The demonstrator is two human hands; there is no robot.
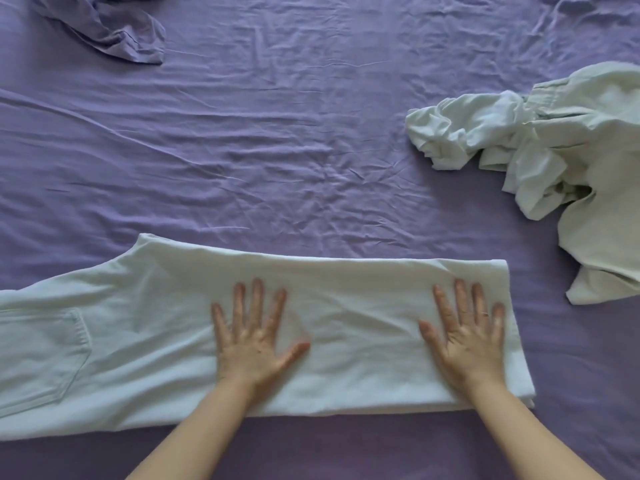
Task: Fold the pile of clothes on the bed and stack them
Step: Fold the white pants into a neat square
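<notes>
Currently flattening half-folded pale trousers (145, 341) on bed (277, 150) with left hand (251, 336) and right hand (465, 336), both spread flat. Unfolded: pale heap (540, 161) at 3 o'clock, purple garment (110, 32) at 11 o'clock. No stack visible yet.

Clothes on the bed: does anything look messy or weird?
Yes. The pale green heap on the right lies crumpled, and a purple garment is bunched at the far left. The pale trousers under both flat hands lie smooth. Nothing looks torn or spilled.
</notes>
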